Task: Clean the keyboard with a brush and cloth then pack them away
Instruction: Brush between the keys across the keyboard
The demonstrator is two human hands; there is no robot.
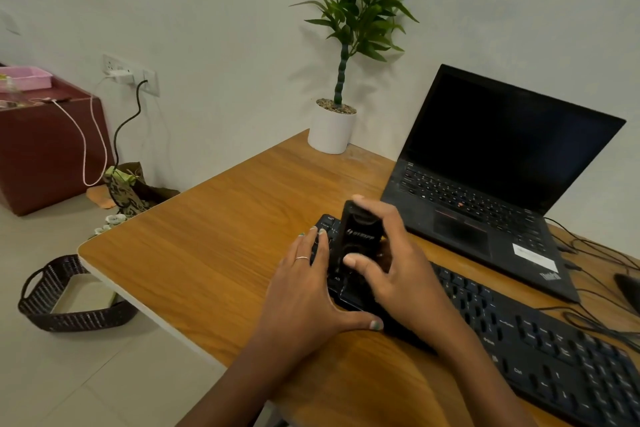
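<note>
Gripping glossy black brush (358,236), right hand (391,263).

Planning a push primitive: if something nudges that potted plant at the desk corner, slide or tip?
Probably tips: the potted plant has a tall stalk and leafy crown above a narrow white pot. Pebbles on top hint at some base weight. It stands near the desk edge, so a fall seems possible.

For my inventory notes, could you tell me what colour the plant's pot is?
White, a plain round pot on the wooden desk's far corner; head view.
</note>
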